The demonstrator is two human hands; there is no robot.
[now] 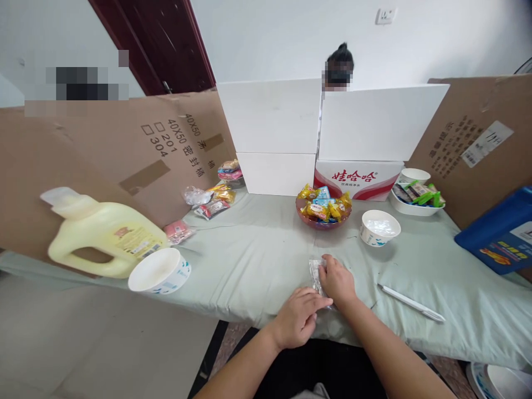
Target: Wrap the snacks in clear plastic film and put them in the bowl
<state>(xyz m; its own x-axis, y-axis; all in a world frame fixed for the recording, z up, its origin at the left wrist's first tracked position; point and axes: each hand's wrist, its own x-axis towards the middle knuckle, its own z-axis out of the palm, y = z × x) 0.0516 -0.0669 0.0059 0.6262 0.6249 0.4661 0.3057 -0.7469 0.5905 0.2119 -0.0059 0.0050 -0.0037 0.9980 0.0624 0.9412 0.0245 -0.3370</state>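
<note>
A crinkled clear plastic packet point(315, 272) lies on the green cloth close to the front edge. My right hand point(338, 282) has its fingers curled over the packet's right side. Just left of it, my left hand point(296, 317) rests with its fingers stretched out, the index finger across the packet's near end. What the packet contains, if anything, is too small to make out. Farther back stands a reddish bowl point(318, 224) of yellow and blue wrapped snacks. Right of it is a white paper bowl point(376, 238) with clear plastic inside.
A white pen point(411, 303) lies right of my hands. On the left are a yellow detergent jug point(120, 221), a paper bowl point(178, 277) at the edge and wrapped snacks point(211, 209). A blue bottle point(499, 238) leans at right. White panels point(274, 172) and cardboard point(477, 111) enclose the table; a person is behind.
</note>
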